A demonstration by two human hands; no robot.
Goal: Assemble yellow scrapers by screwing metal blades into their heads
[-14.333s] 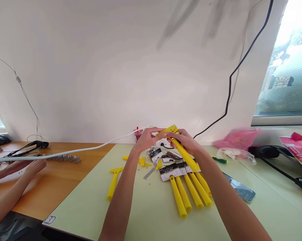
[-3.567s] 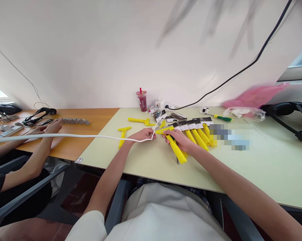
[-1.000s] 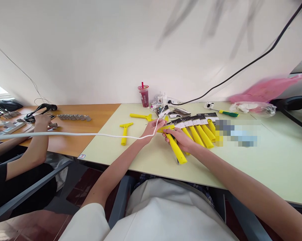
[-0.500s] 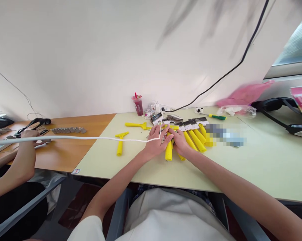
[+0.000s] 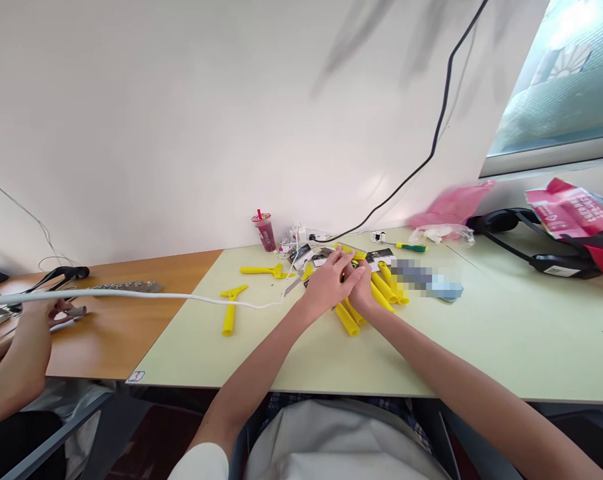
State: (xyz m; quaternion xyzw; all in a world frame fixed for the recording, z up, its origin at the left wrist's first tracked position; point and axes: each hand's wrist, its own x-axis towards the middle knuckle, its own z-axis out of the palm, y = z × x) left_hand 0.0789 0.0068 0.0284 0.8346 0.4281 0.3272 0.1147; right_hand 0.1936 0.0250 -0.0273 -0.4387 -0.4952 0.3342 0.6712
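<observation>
My left hand (image 5: pixel 327 285) and my right hand (image 5: pixel 363 288) meet over the pile, fingers closed around a yellow scraper (image 5: pixel 350 251). Its wide head shows above my fingertips, while my palms hide most of its handle. Below and beside my hands lie several more yellow scrapers (image 5: pixel 347 320), handles pointing toward me. Black-and-white cards (image 5: pixel 380 257) lie at their far ends. Left of my hands, one loose scraper (image 5: pixel 230 309) has its handle toward me. Another yellow scraper (image 5: pixel 260 271) lies sideways behind it.
A drink cup (image 5: pixel 264 232) stands by the wall near a white plug (image 5: pixel 297 232). A green-handled screwdriver (image 5: pixel 411 247), plastic bags (image 5: pixel 446 233) and a black headset (image 5: pixel 541 257) lie to the right. A white cable (image 5: pixel 221 300) crosses the left side. A co-worker's hand (image 5: pixel 56 310) works at the brown table.
The view has shifted right and up. My hands have lifted the scraper and tilted it, its head now upward. The co-worker's hand now holds a small grey piece.
</observation>
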